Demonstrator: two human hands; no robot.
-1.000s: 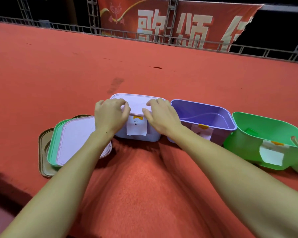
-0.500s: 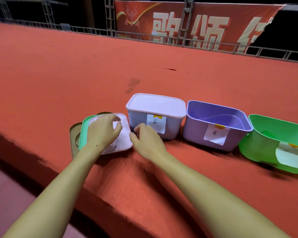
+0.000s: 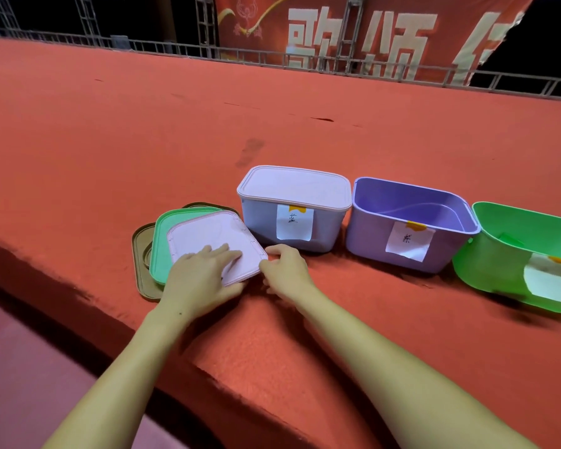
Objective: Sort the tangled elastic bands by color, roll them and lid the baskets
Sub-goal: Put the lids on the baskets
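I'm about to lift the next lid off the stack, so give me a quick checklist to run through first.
1. Pale basket lidded: ok, its lid sits flush.
2. Purple basket open to take a lid: ok.
3. Pink lid on top of the stack, free: ok, it lies over the green lid.
4. Left hand on the pink lid: ok, fingers flat on it.
5. Right hand gripping the lid's corner: cannot tell; it is at the corner.
6. Bands rolled inside the purple basket: cannot tell.
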